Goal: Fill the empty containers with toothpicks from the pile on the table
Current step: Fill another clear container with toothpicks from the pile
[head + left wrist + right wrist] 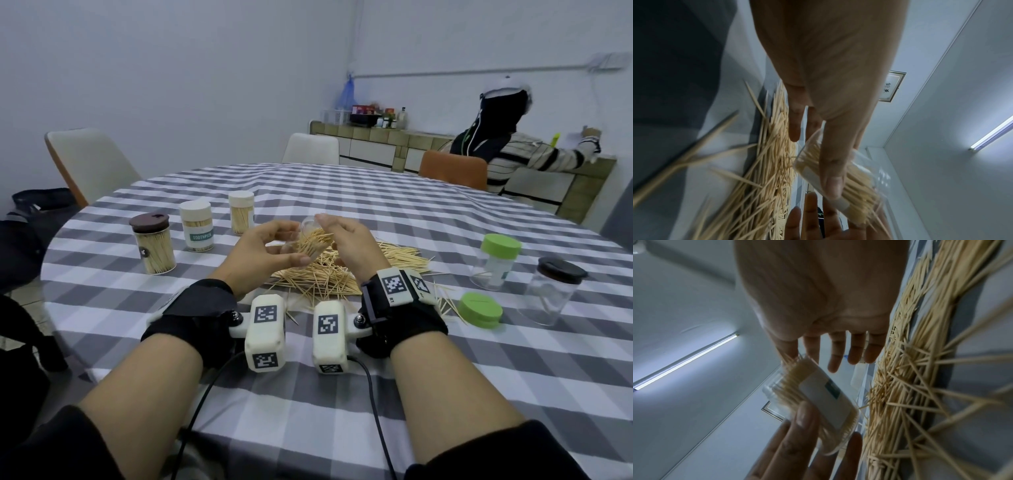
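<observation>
A clear plastic jar with a white label (306, 244), tilted and part filled with pale wooden toothpicks, sits in mid-air at the centre of the head view, just above the loose pile of toothpicks (337, 270) spread on the grey-and-white checked tablecloth (342, 394). The left hand (261, 251) grips it: in the left wrist view the thumb (833, 168) lies pressed along the jar's wall, and the other fingers curl round the far side. Toothpick tips bristle out of the jar's open mouth towards the right hand (349, 245). That hand's fingers are loosely spread and slightly bent; its thumb and forefinger meet near the jar's upper rim, though whether they pinch any toothpicks cannot be told.

In the right wrist view the label shows a small dark green patch, and the sticks lie packed side by side against the clear wall.

At the left of the head view stand three filled jars: one with a dark brown lid (153, 244) and two with cream lids (197, 226) (241, 212). At the right stand an empty clear jar with a green lid (495, 262) and an empty clear jar with a dark lid (551, 291); a loose green lid (480, 310) lies on the cloth just in front of them.
</observation>
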